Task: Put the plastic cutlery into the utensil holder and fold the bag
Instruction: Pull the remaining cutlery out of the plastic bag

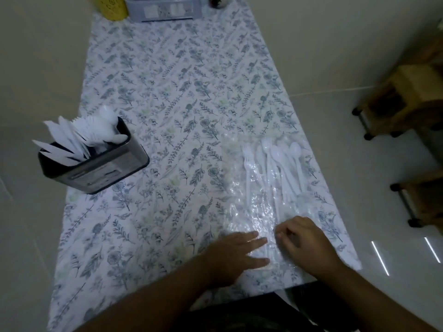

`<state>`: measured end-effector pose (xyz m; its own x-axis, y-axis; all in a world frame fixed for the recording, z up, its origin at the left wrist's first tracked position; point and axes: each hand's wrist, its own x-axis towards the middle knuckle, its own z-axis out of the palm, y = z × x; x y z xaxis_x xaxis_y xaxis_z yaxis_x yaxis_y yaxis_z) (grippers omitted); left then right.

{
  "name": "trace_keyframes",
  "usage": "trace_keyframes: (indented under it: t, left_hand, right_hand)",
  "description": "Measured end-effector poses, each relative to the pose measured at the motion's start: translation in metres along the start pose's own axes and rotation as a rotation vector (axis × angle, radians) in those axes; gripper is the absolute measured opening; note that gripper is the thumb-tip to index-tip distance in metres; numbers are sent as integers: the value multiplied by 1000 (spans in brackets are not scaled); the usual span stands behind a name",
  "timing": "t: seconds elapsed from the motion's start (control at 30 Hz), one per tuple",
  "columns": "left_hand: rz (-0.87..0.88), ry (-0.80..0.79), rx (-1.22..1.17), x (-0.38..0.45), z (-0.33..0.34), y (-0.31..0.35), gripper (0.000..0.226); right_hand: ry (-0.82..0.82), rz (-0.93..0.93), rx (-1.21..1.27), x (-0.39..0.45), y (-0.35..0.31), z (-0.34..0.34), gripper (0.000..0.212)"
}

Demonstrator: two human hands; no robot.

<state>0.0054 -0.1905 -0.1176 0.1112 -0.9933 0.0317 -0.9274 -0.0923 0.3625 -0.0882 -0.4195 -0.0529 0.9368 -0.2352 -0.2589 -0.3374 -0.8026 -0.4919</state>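
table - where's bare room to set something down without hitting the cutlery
The widest free patch is the middle of the table, between the utensil holder and the far boxes. The near-left corner is bare too. The near-right is crowded: bag, loose cutlery, left hand, right hand.

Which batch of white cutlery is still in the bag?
The forks and spoons lying flat inside the clear bag; the others stand upright in the utensil holder.

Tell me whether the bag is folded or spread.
Spread: the clear bag lies flat on the tablecloth, with cutlery inside.
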Motion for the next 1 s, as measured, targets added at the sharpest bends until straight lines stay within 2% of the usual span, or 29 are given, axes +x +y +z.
trace_keyframes:
  t: [0.03,0.1,0.23,0.27,0.43,0.53,0.67,0.87,1.0]
  left_hand:
    - [-19,-45,46,-6,-10,-9,64]
    - [-114,-21,147,-15,-34,-30,70]
    - [-545,60,192,-32,-66,-53,62]
    - [-605,80,183,-34,-67,-50,63]
    - [-548,132,-11,-47,-40,0,52]
    - [-617,101,-1,-46,-24,16,59]
    - [-712,101,23,-34,-24,23,64]
    - [-650,143,43,-34,-24,22,58]
    - [-646,115,27,-35,-25,27,53]
  right_hand:
    - [-12,-27,-15,-8,5,2,13]
    - [-63,-71,-49,-17,10,5,21]
    - [-152,-148,-107,-7,-9,16,43]
    - [-150,-160,-114,0,-17,19,45]
    - [-190,-138,-142,33,-46,29,35]
    - [-224,-186,-170,45,-51,32,19]
    - [-246,-203,-186,52,-52,29,21]
    - [-349,-158,-122,54,-64,29,21]
    - [-329,-154,-71,48,-71,33,20]
